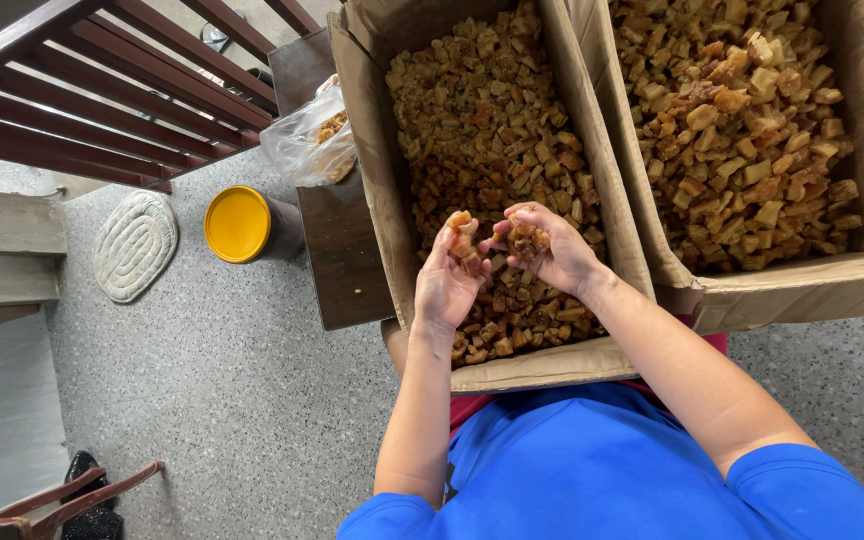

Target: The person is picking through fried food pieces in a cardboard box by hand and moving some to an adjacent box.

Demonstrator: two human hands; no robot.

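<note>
I have a few brown chunks [464, 240] pinched in my left hand [447, 275] and a small clump [529, 238] cupped in my right hand [552, 255], both held just above the near cardboard box [372, 170] on my lap, which is filled with the same cut pieces [482, 130]. My left fingers are curled narrowly round their bits; my right fingers are folded over the clump, thumb on top. The pieces look dry, light and crumbly — I judge they would break if squeezed, so a loose cupped grip from underneath suits them better than a hard pinch. Some seem stuck together, though I can't tell how firmly.

A second box [852, 270] of paler chunks sits touching the first on my right, its far end cut off by the frame. To my left a dark wooden stand [337, 250] carries a clear plastic bag [302, 140] with something similar inside — too blurred to tell. On the floor lie a yellow-lidded tub [237, 223] and an oval mat [134, 245]. How deep the boxes go is hidden.
</note>
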